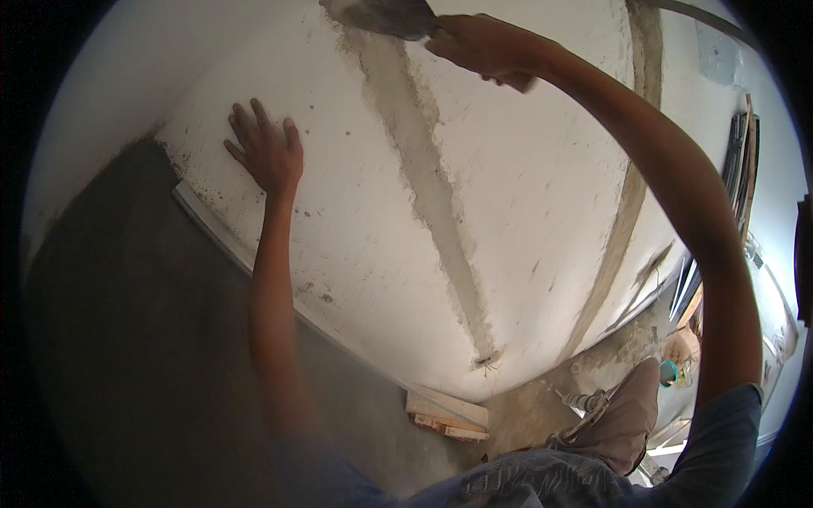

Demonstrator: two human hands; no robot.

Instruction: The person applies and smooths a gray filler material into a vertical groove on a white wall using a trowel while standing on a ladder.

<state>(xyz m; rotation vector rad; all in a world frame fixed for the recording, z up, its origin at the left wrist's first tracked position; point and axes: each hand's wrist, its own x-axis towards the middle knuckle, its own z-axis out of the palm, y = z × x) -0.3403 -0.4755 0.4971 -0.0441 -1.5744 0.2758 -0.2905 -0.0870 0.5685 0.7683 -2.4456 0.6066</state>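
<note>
Right now I count two hands, one trowel (pixel 391 17) and two long grey strips running down the white wall (pixel 542 169), a middle strip (pixel 423 169) and a right-hand strip (pixel 622 212). The right hand (pixel 500 51) is raised high, its fingers wrapped round the trowel, whose dark blade lies over the upper end of the middle strip; whether the blade presses on the wall I cannot tell. The left hand (pixel 269 157) is spread, fingers fanned, laid against the wall left of that strip. Small dark specks dot the white surface, and a few thin wires (pixel 487 361) poke out at the middle strip's foot. Near the wall's bottom edge sits a small stack of blocks (pixel 449 413); farther right stands one teal container (pixel 669 373). A pale ledge (pixel 207 218) borders the wall's lower left. Plain white wall stretches between the two strips, leaving the arms room sideways.
</note>
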